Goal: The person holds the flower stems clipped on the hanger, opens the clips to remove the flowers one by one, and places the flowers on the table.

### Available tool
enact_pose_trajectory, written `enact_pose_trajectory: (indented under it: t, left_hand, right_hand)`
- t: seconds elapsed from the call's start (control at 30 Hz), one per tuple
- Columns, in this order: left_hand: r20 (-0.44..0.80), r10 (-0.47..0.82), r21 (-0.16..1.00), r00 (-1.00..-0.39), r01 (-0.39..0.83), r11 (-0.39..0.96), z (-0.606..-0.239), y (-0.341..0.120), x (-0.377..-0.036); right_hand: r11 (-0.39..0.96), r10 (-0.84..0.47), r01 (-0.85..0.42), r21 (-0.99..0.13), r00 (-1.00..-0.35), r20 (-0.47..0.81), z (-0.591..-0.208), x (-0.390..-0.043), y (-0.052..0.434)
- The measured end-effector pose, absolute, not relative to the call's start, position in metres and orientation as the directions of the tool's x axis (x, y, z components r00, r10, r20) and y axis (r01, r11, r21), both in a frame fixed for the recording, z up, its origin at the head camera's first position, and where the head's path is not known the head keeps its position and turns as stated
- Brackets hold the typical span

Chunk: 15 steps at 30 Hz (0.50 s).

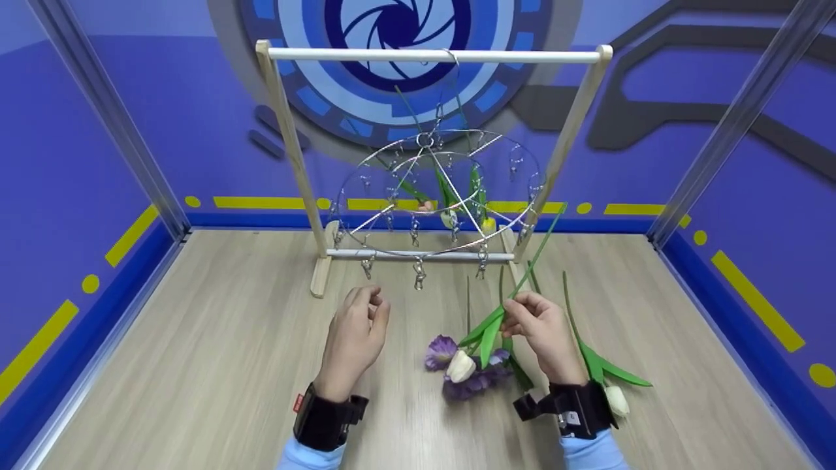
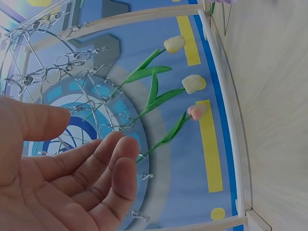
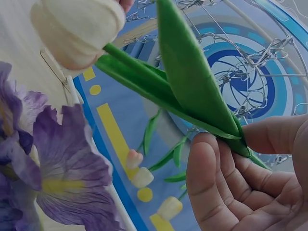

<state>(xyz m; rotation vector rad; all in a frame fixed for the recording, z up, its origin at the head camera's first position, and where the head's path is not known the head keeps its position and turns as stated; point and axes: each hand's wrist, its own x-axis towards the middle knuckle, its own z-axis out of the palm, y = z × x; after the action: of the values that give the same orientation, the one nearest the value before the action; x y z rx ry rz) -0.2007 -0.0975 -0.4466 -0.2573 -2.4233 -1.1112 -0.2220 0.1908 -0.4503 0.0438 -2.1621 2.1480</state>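
Note:
My right hand (image 1: 542,329) pinches a white tulip (image 1: 461,366) by its green stem, between thumb and fingers close to the leaves. The bloom points down to the left, and the stem slants up toward the rack. Purple flowers (image 1: 477,382) lie on the table under it. My left hand (image 1: 354,333) is empty, its fingers loosely bent, in front of a round metal clip hanger (image 1: 418,251). From the hanger's far side a pink tulip (image 2: 196,112), a pale tulip (image 2: 193,83) and a yellowish tulip (image 2: 174,44) hang head down.
The hanger hooks over the white bar (image 1: 366,55) of a wooden-sided rack (image 1: 287,130). Several small clips dangle around its rings. Another white tulip (image 1: 616,400) lies on the table (image 1: 215,365) right of my right wrist. Blue printed walls (image 1: 163,98) enclose the back and sides.

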Motion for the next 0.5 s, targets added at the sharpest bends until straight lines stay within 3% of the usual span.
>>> enact_pose_trajectory:
  t: [0.5]
  left_hand:
    - [0.496,-0.040,0.665,-0.867,0.350,0.660,-0.447,-0.103,-0.203]
  right_hand:
    - [0.040,-0.096,-0.030,-0.999,-0.995,0.026,-0.456,-0.218,0.173]
